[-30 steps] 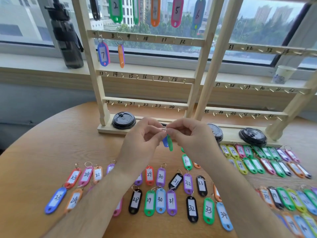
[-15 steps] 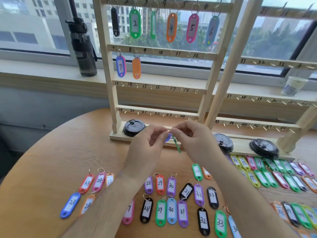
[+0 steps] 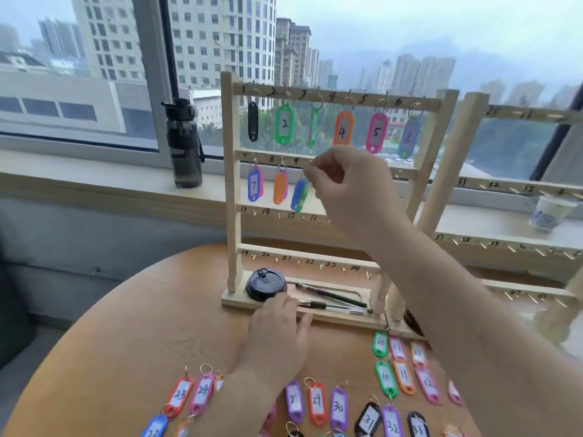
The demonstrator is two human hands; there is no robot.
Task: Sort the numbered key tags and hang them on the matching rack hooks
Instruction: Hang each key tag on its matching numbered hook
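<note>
My right hand (image 3: 348,181) is raised to the second rail of the left wooden rack (image 3: 232,190). Its fingertips pinch the ring of a blue and green tag pair (image 3: 300,194) that hangs by the hook marked 9. Tag 7 (image 3: 255,185) and an orange tag (image 3: 280,187) hang just left of it. Tags 1 to 6 fill the top rail (image 3: 331,97). My left hand (image 3: 280,332) rests with fingers spread on the rack's base by a black lid (image 3: 266,284). Loose numbered tags (image 3: 317,405) lie in rows on the round wooden table (image 3: 110,357).
A second rack (image 3: 454,159) with hooks from 25 upward stands to the right. Two pens (image 3: 331,302) lie in the base tray. A dark water bottle (image 3: 184,143) and a white cup (image 3: 549,212) stand on the windowsill behind.
My right hand has lifted the blue and green tags from table height up to the second rail. My left hand let go and dropped to the rack base. The view tilted up.
</note>
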